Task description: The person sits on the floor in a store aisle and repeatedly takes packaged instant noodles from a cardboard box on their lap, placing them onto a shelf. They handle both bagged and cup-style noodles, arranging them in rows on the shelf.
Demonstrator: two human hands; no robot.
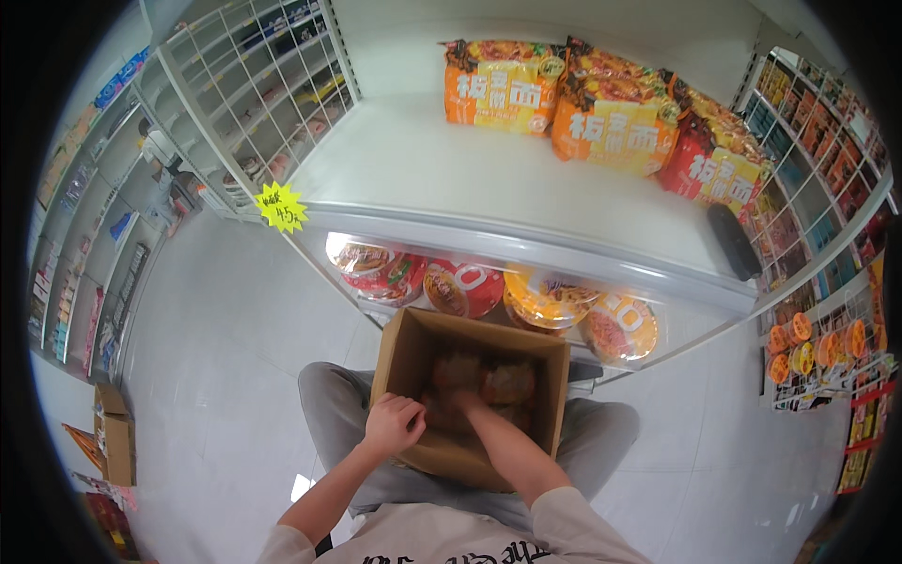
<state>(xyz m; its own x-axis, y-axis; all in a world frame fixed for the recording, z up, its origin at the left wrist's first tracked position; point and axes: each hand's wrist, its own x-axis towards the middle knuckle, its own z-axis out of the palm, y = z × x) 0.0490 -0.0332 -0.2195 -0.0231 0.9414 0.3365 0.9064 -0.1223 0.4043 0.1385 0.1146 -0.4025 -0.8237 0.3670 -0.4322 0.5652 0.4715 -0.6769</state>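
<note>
A deep cardboard box (473,326) with its top uncovered sits between my bent legs, in front of the shelf. My left hand (396,424) has its fingers curled over the box's near-left rim. Down inside, my right hand (454,403) reaches to shiny packages (509,382) at the bottom. Shadow and blur hide its fingers, so whether it grips one is unclear. On the white shelf board (423,169) above stand an orange noodle packet (502,88), a second orange noodle packet (613,127) and a red-and-yellow one (719,169), leaning side by side towards the right.
Instant noodle bowls (464,287) line the lower shelf behind the box. A dark oblong object (733,242) rests at the shelf's front right. Wire grid panels (261,84) flank the shelf. Another person (161,166) is by the left aisle shelving, with cardboard cartons (115,437) nearer.
</note>
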